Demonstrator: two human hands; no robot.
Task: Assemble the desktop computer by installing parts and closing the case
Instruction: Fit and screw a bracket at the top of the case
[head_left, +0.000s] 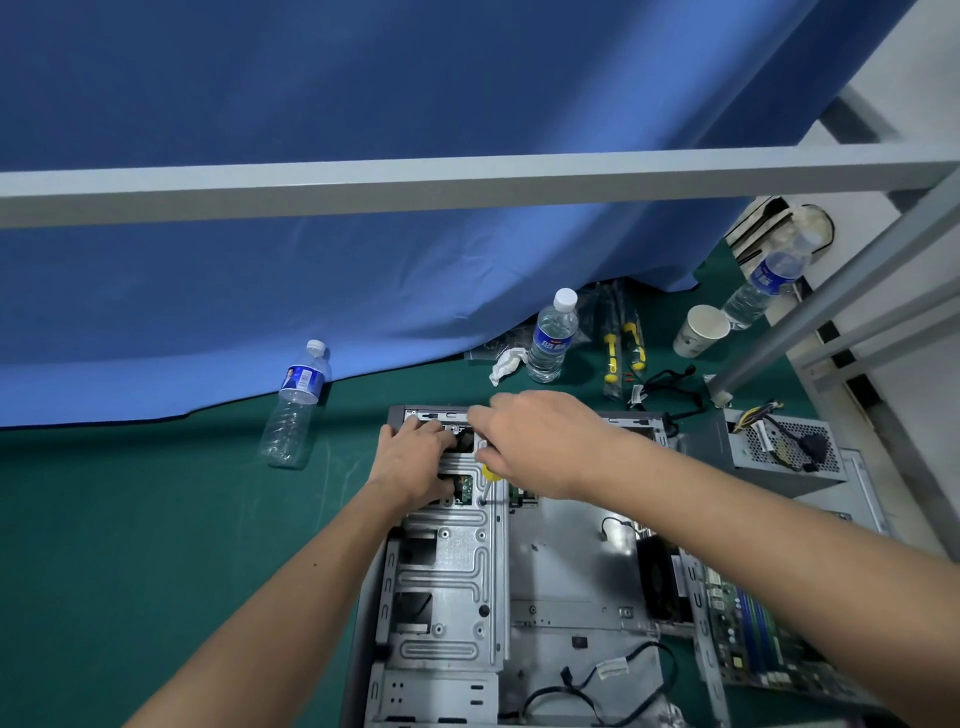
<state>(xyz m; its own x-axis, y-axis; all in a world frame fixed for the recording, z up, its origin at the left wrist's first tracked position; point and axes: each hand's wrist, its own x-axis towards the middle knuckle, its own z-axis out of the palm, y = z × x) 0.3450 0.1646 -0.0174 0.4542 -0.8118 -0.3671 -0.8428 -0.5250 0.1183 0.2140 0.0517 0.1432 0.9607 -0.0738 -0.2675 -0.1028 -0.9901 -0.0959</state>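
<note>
Where the green mat (156, 519) meets the bottom edge of the view, the open computer case (519, 597) lies on its side, and everything else can be placed from it. Loose black cables (597, 680) curl on its bare floor at the near end, and a motherboard (748, 623) lies just beside its right wall. Over the drive cage (447, 571) on its left side, both forearms reach to the far end. The left hand (415, 460) rests on the cage top, fingers curled over the metal at the far left corner and pressing on it; whether they hold anything small cannot be told. The right hand (540, 441) is just beside it, fingers closed around the yellow handle of a screwdriver (488, 475), whose shaft points down to the cage plate. A grey power supply (779, 452) with its bundle of wires stands off the case's far right corner. Beyond the far end stand a water bottle (553, 338), a crumpled tissue (505, 366), two packaged yellow screwdrivers (623, 353) and a paper cup (698, 331). Another bottle (296, 405) stands to the far left of the case, against a blue curtain (363, 260). A third bottle (769, 280) leans farther off to the right.
</note>
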